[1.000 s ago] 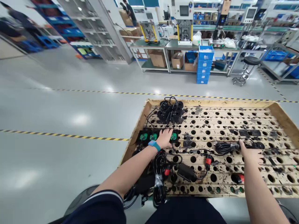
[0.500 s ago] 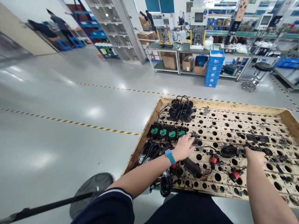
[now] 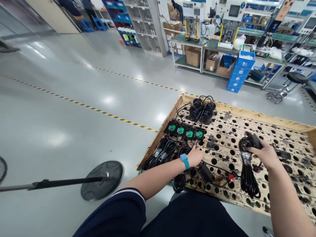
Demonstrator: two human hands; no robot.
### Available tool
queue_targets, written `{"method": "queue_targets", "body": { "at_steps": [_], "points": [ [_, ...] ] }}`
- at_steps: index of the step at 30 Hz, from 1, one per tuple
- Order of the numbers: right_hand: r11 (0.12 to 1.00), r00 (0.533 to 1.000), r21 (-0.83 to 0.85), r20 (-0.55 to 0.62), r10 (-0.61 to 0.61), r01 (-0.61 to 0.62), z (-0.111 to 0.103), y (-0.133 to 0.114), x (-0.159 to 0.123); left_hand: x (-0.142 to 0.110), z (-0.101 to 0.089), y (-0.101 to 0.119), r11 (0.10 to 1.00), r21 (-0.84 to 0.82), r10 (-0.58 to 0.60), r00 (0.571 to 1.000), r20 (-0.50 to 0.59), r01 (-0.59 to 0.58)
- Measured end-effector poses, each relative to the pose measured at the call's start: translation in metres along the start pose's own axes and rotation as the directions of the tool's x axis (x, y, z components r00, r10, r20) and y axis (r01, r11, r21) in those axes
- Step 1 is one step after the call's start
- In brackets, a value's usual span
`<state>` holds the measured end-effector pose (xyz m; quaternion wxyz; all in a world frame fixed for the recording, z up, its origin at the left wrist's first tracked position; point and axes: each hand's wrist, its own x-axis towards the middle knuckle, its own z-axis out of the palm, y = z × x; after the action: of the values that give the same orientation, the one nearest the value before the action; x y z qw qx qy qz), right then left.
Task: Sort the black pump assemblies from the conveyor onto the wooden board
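Note:
A wooden board full of round holes (image 3: 247, 125) lies in front of me. My right hand (image 3: 265, 154) is closed round a black coiled cable bundle (image 3: 247, 168) and holds it above the board, its loops hanging down. My left hand (image 3: 195, 156), with a blue wristband, rests on the board by a black cable and a black adapter box (image 3: 205, 172); its fingers look curled. Just beyond it stands a row of black parts with green centres (image 3: 185, 132). A cluster of black parts (image 3: 202, 110) sits at the board's far left corner.
More black cable coils (image 3: 164, 152) lie at the board's left near edge. A round black stand base with a pole (image 3: 102, 179) rests on the grey floor to my left. Workbenches, stacked blue bins (image 3: 238, 74) and a stool (image 3: 293, 80) stand beyond the yellow-black floor tape.
My right hand has lifted the coiled cable bundle off the board. My left hand has pulled back from the green-centred parts toward the near edge. The view has swung left.

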<state>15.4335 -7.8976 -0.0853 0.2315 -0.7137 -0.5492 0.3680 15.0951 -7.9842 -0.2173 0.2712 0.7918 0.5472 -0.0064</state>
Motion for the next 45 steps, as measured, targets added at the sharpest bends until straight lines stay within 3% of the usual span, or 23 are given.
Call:
{"method": "queue_targets", "body": {
  "at_steps": [2,5,9,11,13,16,20,23,25,30,34,37,41,45],
  "points": [
    [0.998,0.966,0.013,0.253,-0.058,0.057,0.03,-0.022,-0.017,-0.004,0.0,-0.002,0.998,0.042,0.036,0.999,-0.002,-0.036],
    [0.997,0.92,0.064,0.386,-0.07,0.049,0.096,-0.033,-0.042,-0.009,0.0,-0.008,0.992,0.096,0.079,0.997,0.002,-0.078],
    [0.984,0.925,0.134,0.376,0.06,-0.118,0.183,-0.026,-0.062,-0.018,-0.001,-0.023,0.991,0.119,0.071,0.997,-0.027,-0.068],
    [0.987,0.949,0.109,0.305,0.079,-0.118,0.214,-0.023,-0.068,-0.026,-0.005,-0.032,0.99,0.131,0.06,0.997,-0.058,-0.052],
    [0.999,0.979,-0.032,0.203,0.017,-0.01,0.237,-0.019,-0.072,-0.036,-0.012,-0.039,0.987,0.143,0.079,0.994,-0.071,-0.068],
    [0.945,0.987,-0.3,0.131,-0.095,0.131,0.261,-0.012,-0.08,-0.052,-0.025,-0.04,0.993,0.099,0.07,0.99,-0.12,-0.058],
    [0.897,0.978,-0.393,0.131,-0.163,0.202,0.28,-0.003,-0.083,-0.063,-0.027,-0.018,0.999,-0.025,0.023,0.967,-0.254,-0.031],
    [0.894,0.966,-0.381,0.188,-0.175,0.236,0.279,0.007,-0.081,-0.066,-0.013,0.003,0.992,-0.062,0.097,0.982,-0.163,-0.108],
    [0.892,0.943,-0.345,0.26,-0.208,0.292,0.265,0.021,-0.086,-0.068,-0.004,0.009,0.991,-0.061,0.114,0.991,-0.071,-0.118],
    [0.829,0.888,-0.353,0.324,-0.326,0.433,0.191,0.086,-0.133,-0.071,-0.009,0.003,0.988,-0.006,0.157,0.987,-0.02,-0.157],
    [0.77,0.878,-0.453,0.386,-0.284,0.449,0.142,0.125,-0.172,-0.051,-0.021,0.008,0.99,0.052,0.136,0.98,-0.148,-0.129],
    [0.712,0.865,-0.53,0.447,-0.226,0.46,0.138,0.133,-0.179,-0.022,-0.017,0.02,0.983,0.117,0.159,0.968,-0.195,-0.138],
    [0.638,0.866,-0.62,0.474,-0.16,0.457,0.144,0.129,-0.173,0.006,-0.005,0.028,0.969,0.173,0.193,0.978,-0.079,-0.177],
    [0.677,0.888,-0.582,0.375,-0.268,0.45,0.12,0.105,-0.162,0.006,-0.009,0.023,0.93,0.112,0.357,0.932,-0.062,-0.349]
  ]
}}
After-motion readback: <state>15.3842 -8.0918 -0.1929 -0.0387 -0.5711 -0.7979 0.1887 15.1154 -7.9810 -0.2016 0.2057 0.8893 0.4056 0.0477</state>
